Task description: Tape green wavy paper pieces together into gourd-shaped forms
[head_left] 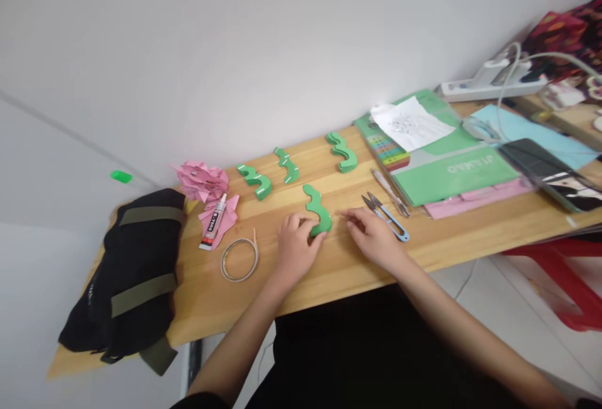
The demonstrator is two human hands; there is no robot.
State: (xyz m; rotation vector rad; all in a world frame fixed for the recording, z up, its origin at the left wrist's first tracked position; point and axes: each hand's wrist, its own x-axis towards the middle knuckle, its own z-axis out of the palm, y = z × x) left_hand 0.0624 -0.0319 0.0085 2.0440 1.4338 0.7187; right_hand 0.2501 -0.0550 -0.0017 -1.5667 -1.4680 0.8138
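My left hand [297, 247] is closed on the lower end of a green wavy cut-out [322, 213], gripping it between thumb and fingers at the table. Just right of that piece is my right hand [369, 233], its index finger and thumb slightly apart and nothing visible between them. Behind the hands lie more green wavy pieces: one with white strips [254, 181] at the left, a thinner one with white strips [287, 166] in the middle, and a stacked-looking one [342, 152] at the right. Blue-handled thread snips [388, 216] rest beside my right hand.
A roll of narrow tape [239, 260], a glue tube [214, 221] and crumpled pink paper [202, 181] lie left. A black bag [136, 265] covers the left end. Rightward are a pen [390, 192], a green paper pack [456, 174], a phone [555, 174] and a power strip [493, 88].
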